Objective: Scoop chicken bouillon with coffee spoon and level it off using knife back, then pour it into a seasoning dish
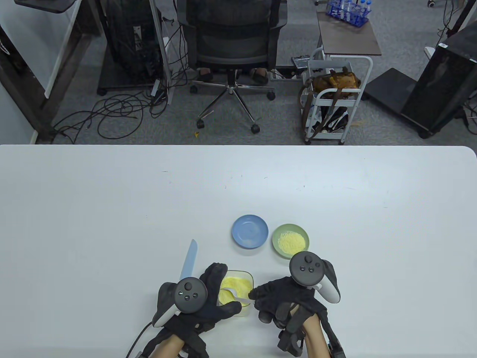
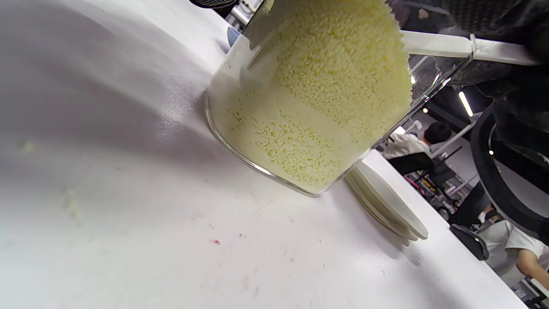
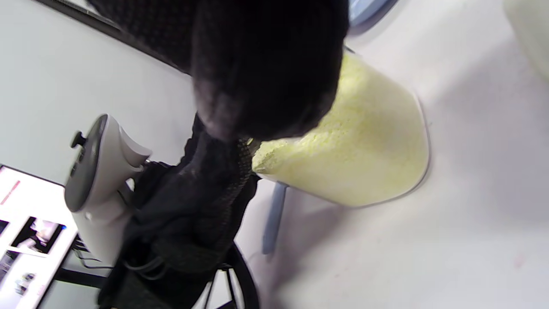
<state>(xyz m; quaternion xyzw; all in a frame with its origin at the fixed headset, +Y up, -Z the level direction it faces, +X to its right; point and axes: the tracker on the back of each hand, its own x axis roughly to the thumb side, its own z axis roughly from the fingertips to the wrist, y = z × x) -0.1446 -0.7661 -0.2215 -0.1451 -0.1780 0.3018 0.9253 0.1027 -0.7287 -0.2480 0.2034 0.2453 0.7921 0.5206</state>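
A clear glass container [image 1: 238,289] of yellow chicken bouillon [image 2: 343,73] sits near the table's front edge. My left hand [image 1: 220,294] grips it, fingers curled round its left and front walls. My right hand [image 1: 261,298] pinches the handle of a white coffee spoon [image 1: 236,296], whose bowl lies in the powder. The container's bouillon [image 3: 364,141] also fills the right wrist view. A light blue knife [image 1: 189,260] lies on the table left of the container. An empty blue dish [image 1: 250,231] and a green dish [image 1: 290,241] holding bouillon stand behind it.
The white table [image 1: 111,223] stretches wide to the left, right and back. Beyond its far edge stand an office chair [image 1: 231,41] and a white trolley [image 1: 335,97] on the floor.
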